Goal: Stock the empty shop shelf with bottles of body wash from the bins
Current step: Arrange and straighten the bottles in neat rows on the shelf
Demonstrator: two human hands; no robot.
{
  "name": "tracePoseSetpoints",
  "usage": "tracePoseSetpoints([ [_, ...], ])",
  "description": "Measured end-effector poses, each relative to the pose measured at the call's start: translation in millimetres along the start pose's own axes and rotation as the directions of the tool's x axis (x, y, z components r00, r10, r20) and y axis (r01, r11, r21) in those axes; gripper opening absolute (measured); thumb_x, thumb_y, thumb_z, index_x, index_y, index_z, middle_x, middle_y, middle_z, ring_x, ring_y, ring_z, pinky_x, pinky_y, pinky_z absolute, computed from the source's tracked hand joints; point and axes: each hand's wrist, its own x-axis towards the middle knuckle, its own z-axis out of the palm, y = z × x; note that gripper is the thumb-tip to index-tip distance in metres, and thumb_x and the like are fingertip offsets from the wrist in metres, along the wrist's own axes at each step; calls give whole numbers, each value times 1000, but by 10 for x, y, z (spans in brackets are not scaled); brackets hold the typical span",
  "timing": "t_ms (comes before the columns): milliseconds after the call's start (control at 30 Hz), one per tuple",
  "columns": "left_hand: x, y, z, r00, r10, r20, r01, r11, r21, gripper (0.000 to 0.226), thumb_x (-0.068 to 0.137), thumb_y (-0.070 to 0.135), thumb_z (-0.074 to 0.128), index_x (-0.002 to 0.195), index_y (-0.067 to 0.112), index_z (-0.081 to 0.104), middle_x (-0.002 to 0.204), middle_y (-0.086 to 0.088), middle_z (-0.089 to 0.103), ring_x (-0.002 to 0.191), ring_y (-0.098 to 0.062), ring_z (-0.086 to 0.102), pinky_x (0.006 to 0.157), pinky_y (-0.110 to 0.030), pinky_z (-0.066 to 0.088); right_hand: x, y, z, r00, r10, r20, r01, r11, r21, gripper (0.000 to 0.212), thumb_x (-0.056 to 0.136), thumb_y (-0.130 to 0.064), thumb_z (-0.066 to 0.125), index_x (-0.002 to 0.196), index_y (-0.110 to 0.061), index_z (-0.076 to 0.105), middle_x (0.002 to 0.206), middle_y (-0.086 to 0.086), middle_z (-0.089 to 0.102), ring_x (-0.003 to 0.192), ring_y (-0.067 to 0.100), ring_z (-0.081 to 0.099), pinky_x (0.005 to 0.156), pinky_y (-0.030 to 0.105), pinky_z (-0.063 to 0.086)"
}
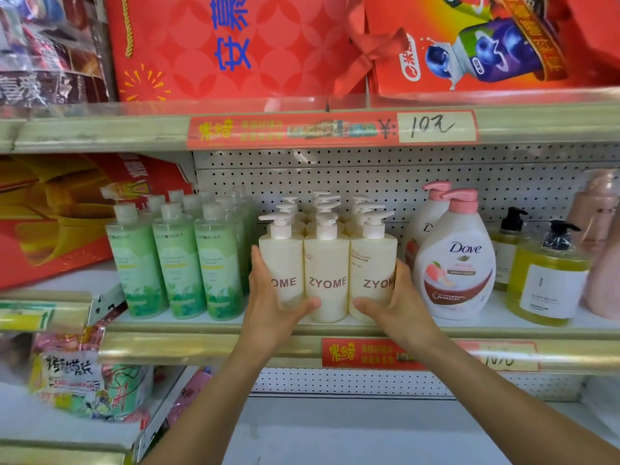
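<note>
On the middle shelf [208, 325], cream ZYOME pump bottles [326, 263] stand upright in three rows running back toward the pegboard [385, 176], the front three touching side by side at the shelf edge. The left hand [271, 297] wraps the outer side of the front-left bottle [281, 260], its thumb curled across the lower front below the label. The right hand [392, 297] mirrors it on the front-right bottle [373, 263], fingers round the outer side and thumb lying across the base at the front. Both hands press inward on the block from either side, and the middle bottle stands between them, untouched by the thumbs.

Just left of the block stand green IRUKA bottles [179, 263] with flat caps, several rows deep. Just right are two white Dove bottles [456, 260] with pink pumps, then yellow bottles with black pumps [547, 280], then pink bottles [600, 236] at the frame edge. A red price strip [332, 129] marked "10" runs along the shelf above, under red gift boxes [235, 45].
</note>
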Motion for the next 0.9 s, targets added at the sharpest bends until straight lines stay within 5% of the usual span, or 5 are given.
tracePoseSetpoints([
  [167,28,-109,-72,999,-6,35,3,998,70,115,77,15,77,151,41,-7,148,2,39,132,-18,44,109,-48,40,25,22,-33,999,35,10,-35,998,-44,81,75,-12,78,138,-18,28,119,-4,54,104,8,53,77,12,39],
  [600,-16,-20,-43,999,-19,-39,23,995,95,105,73,10,80,146,42,11,139,4,50,125,-16,49,106,-48,44,-7,-7,-44,999,27,32,-25,998,-52,76,78,-10,76,137,-17,28,117,-5,50,107,9,50,86,23,41],
  [900,-52,14,-33,997,-52,-62,57,995,77,112,71,10,82,150,38,8,144,2,46,132,-19,44,109,-51,40,-40,-33,-50,1000,7,25,-5,997,-71,78,76,-11,78,137,-17,30,117,-6,51,109,11,51,93,30,45],
])
